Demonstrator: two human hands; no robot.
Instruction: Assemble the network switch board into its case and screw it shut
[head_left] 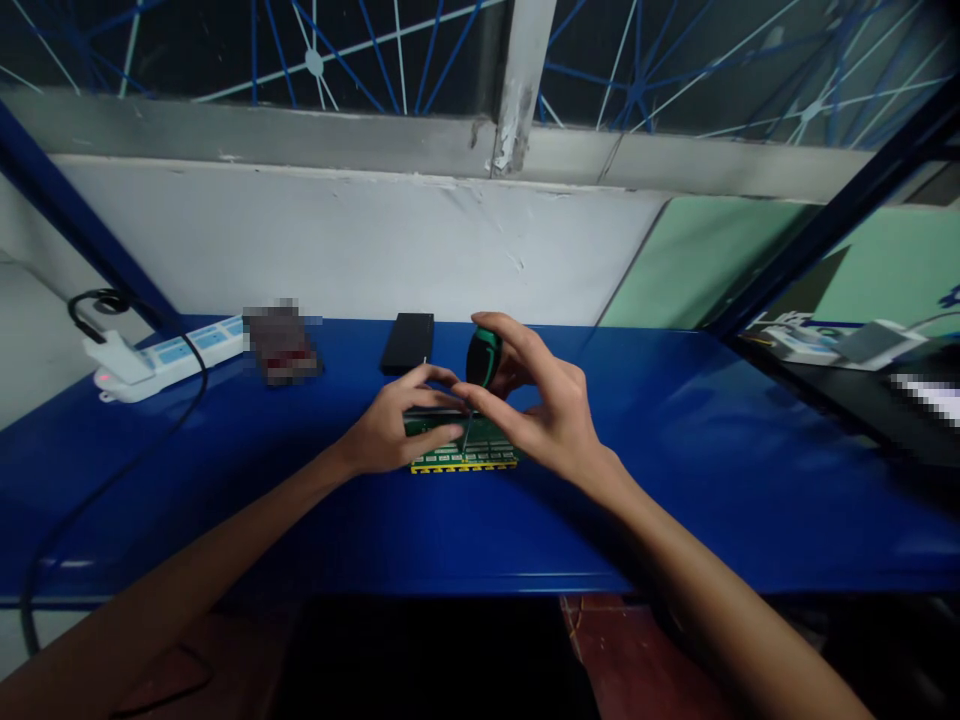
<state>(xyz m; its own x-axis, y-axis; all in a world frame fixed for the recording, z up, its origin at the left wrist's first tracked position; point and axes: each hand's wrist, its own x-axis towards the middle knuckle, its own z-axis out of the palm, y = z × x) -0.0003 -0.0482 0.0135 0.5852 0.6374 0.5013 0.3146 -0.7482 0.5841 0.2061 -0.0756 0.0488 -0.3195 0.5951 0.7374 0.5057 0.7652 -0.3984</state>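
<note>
In the middle of the blue table, a green circuit board [495, 450] with a yellow strip along its front edge lies under both hands. My right hand [551, 400] is closed round the green and black handle of a screwdriver [484, 358]. The screwdriver stands nearly upright, its thin shaft running down to the front part of the board. From the left, my left hand [394, 420] grips the board, thumb over its face and fingers along the far side, close to the shaft. My fingers hide much of the board's left and back parts.
Behind the hands lies a flat black box [409, 342]. A white power strip [176, 355] with a plugged-in black cable [199, 365] sits at the back left, beside a blurred-out dark object [281, 343]. White devices [870, 343] stand on the far right.
</note>
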